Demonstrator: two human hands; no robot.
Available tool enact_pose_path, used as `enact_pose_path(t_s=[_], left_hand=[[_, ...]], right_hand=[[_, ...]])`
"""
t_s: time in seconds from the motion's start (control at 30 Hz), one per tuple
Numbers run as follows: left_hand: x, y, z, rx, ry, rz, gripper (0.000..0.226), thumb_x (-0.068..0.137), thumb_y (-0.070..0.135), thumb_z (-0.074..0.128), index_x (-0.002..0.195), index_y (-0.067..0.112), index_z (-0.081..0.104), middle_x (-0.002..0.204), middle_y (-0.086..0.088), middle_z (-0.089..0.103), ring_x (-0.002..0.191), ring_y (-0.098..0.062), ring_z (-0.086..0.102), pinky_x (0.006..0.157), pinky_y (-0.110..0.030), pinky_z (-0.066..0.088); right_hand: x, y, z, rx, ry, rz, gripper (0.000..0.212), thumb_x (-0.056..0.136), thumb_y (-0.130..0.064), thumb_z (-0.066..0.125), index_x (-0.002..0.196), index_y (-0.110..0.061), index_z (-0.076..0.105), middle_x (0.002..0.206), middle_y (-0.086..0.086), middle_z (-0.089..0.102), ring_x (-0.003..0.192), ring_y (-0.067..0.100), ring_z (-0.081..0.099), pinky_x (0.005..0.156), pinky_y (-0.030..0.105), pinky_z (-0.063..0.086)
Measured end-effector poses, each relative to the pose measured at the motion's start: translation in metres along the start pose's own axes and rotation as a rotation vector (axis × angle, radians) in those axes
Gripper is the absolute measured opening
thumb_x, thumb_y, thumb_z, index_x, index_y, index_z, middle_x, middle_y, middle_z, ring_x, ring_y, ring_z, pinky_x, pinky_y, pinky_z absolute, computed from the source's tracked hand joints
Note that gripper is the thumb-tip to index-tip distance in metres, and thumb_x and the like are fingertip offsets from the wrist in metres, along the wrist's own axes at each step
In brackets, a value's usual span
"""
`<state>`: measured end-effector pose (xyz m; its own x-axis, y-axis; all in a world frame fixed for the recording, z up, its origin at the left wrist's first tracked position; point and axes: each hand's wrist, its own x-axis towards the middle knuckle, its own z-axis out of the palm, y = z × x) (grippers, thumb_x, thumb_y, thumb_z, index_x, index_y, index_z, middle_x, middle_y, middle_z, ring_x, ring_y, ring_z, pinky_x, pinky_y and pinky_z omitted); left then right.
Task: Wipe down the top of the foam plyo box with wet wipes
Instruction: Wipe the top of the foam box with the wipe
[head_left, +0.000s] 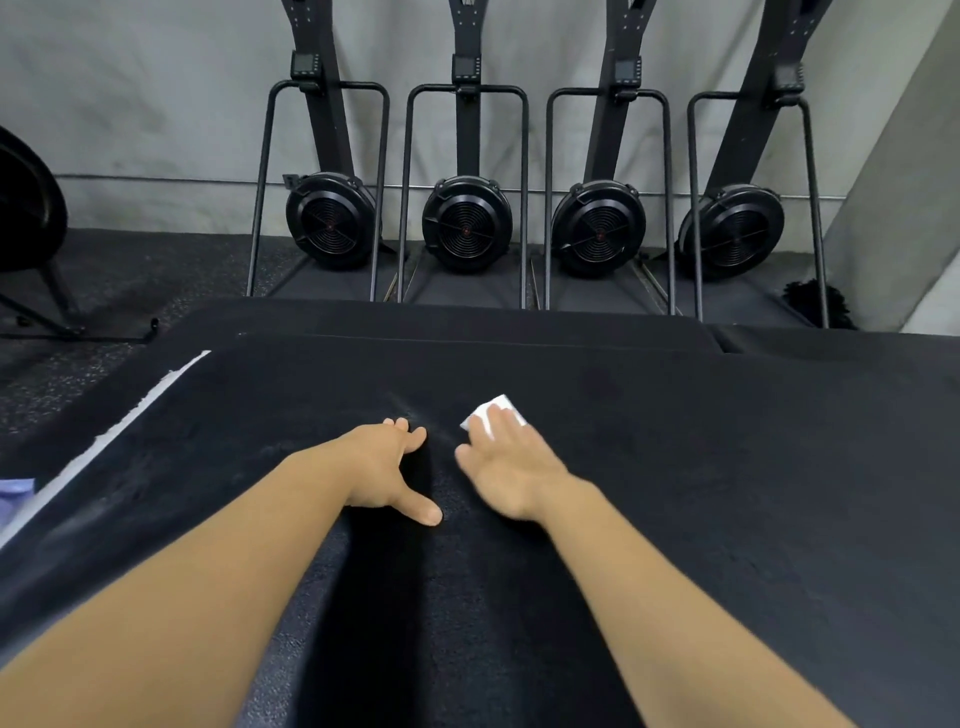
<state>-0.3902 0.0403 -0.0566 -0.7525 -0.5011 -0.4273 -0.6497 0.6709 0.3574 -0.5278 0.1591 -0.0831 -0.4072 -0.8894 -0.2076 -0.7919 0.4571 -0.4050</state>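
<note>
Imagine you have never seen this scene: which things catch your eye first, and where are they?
In the middle, on the black box top, the right hand presses a small white wipe flat, and the left hand rests open beside it. Behind the box, four black fan-wheel machines stand in a row against the grey wall.

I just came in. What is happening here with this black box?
A person is wiping the top of the black foam plyo box. The right hand presses a white wet wipe flat on the surface with straight fingers. The left hand rests open on the box beside it and holds nothing. Four fan machines stand at the wall behind.
</note>
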Motion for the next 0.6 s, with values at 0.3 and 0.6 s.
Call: enact_pose_path(t_s=[0.3,0.6], left_hand=[[-0.002,0.001,-0.001,0.019,-0.007,0.001,0.116,0.069,0.052,0.081,0.155,0.025,0.008,0.162,0.002,-0.002,0.148,-0.013,-0.007,0.121,-0.036,0.008],[0.000,0.000,-0.001,0.026,-0.019,0.002,0.116,0.070,0.051,0.080,0.155,0.025,0.006,0.162,0.003,-0.004,0.148,-0.015,-0.008,0.121,-0.040,0.009]], right_hand=[[-0.017,-0.003,-0.007,0.017,-0.017,-0.116,0.045,0.103,-0.035,0.025,0.146,-0.029,0.034,0.149,-0.007,0.025,0.139,0.017,0.026,0.117,0.034,0.019],[0.013,0.108,-0.060,0.031,0.100,0.267,0.050,0.102,-0.040,0.029,0.151,-0.031,0.029,0.158,-0.005,0.016,0.143,0.027,0.024,0.118,0.043,0.021]])
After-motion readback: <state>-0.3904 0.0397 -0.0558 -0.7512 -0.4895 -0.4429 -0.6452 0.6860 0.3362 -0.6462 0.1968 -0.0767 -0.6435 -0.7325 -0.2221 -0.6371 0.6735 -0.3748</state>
